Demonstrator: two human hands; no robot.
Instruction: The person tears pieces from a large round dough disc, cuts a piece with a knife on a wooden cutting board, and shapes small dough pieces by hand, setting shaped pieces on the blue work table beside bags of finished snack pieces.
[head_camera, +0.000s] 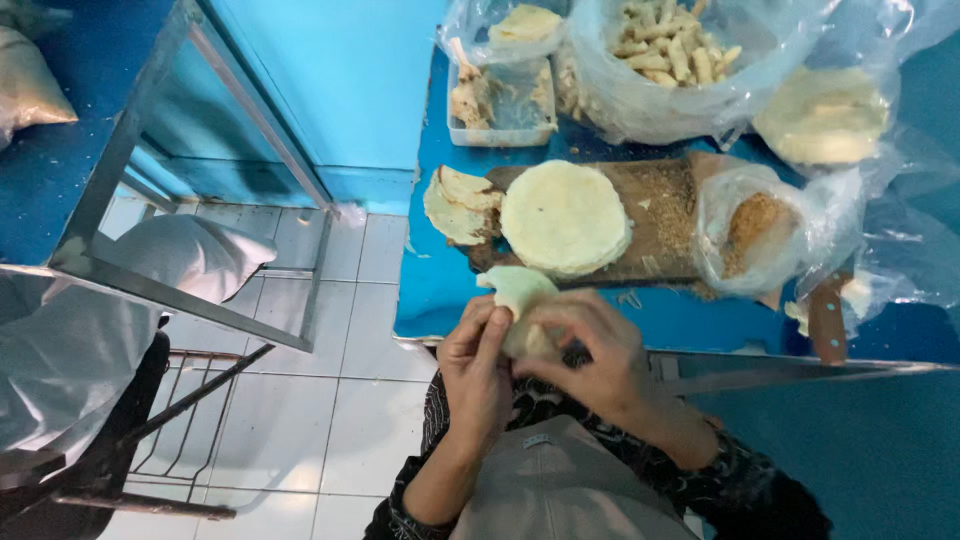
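Observation:
Both of my hands hold one pale round dough wrapper (518, 292) just below the table's near edge. My left hand (477, 370) cups it from the left, and my right hand (590, 352) pinches it from the right; the wrapper's lower part is hidden between my fingers. Right above them a stack of round wrappers (565, 217) lies on a wooden board (660, 215). A few loose wrappers (455, 203) rest at the board's left end.
A blue table (430, 280) carries a clear plastic tub (500, 100), a bag of pale finger-shaped rolls (665, 50), a bag of wrappers (825, 115) and a bag of brown crumbs (755, 225). A metal rack (180, 290) stands at left on white floor tiles (330, 420).

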